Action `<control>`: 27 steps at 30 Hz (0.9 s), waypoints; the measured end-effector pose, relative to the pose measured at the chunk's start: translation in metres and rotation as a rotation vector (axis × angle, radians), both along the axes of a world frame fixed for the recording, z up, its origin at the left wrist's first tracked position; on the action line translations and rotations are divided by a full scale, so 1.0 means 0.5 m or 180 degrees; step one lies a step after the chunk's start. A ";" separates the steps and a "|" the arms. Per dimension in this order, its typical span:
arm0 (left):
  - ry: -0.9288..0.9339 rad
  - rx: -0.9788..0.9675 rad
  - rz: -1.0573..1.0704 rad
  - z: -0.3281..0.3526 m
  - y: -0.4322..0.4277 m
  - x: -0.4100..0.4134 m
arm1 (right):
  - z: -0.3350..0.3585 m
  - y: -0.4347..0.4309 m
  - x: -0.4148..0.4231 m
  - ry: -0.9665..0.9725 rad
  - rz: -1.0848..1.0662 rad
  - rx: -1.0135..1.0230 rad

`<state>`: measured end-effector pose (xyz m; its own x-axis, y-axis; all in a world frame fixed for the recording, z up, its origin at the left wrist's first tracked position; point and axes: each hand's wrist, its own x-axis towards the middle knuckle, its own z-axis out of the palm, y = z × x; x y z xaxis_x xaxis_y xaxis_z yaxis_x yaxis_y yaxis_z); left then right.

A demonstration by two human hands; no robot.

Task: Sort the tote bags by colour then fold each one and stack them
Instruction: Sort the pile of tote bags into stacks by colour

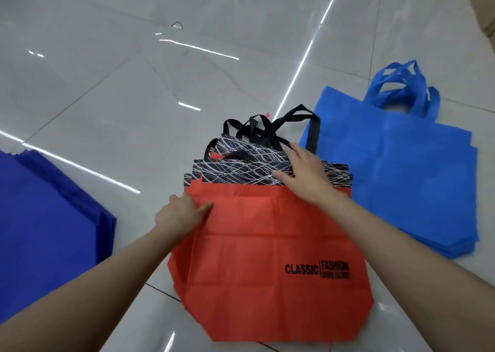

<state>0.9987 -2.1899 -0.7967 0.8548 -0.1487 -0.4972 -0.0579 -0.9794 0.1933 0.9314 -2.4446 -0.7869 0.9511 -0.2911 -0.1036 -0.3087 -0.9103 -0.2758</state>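
Open room: the tiled floor [128,84] lies bare beyond and to the left of the red bags [267,244], between them and the dark blue bags [48,217]. On the right the gap narrows. The top right corner of the red pile lies just beside the near edge of the light blue bags [401,177], and one black handle [312,132] overlaps that edge.

Surroundings: the red bags lie flat in a stack in front of me. Their upper edges are stepped, so that several black bands with white lines [241,169] show one behind another. The black handles bunch at the far end. The light blue pile lies flat to the right with its handles [401,89] pointing away from me. The dark blue pile runs off the left edge of the view.

Hands: my left hand [179,213] grips the left edge of the red pile, with the thumb on top of the cloth; the fingers beneath it are out of sight. My right hand [305,172] lies flat with straight, spread fingers, pressing on the patterned band, its fingertips close to the handles.
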 end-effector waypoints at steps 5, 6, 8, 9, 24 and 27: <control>0.0211 0.0170 0.0034 -0.012 -0.008 -0.021 | -0.034 0.036 0.091 0.1120 0.0591 -0.0261; 0.0232 0.0162 0.0015 -0.013 -0.004 -0.019 | -0.039 0.039 0.097 0.1101 0.0535 -0.0291; 0.0215 0.0122 -0.0028 -0.016 0.006 -0.015 | -0.041 0.047 0.096 0.0928 0.0391 -0.0323; 0.0161 0.0106 -0.0062 -0.017 0.009 -0.014 | -0.041 0.051 0.093 0.0836 0.0362 -0.0274; 0.0007 -0.1182 0.1970 -0.024 0.021 -0.054 | -0.066 0.035 -0.227 -0.0569 -0.3272 0.1143; 0.0292 -0.1232 0.1871 -0.022 0.003 -0.069 | -0.069 0.051 -0.232 -0.0252 -0.2962 0.1445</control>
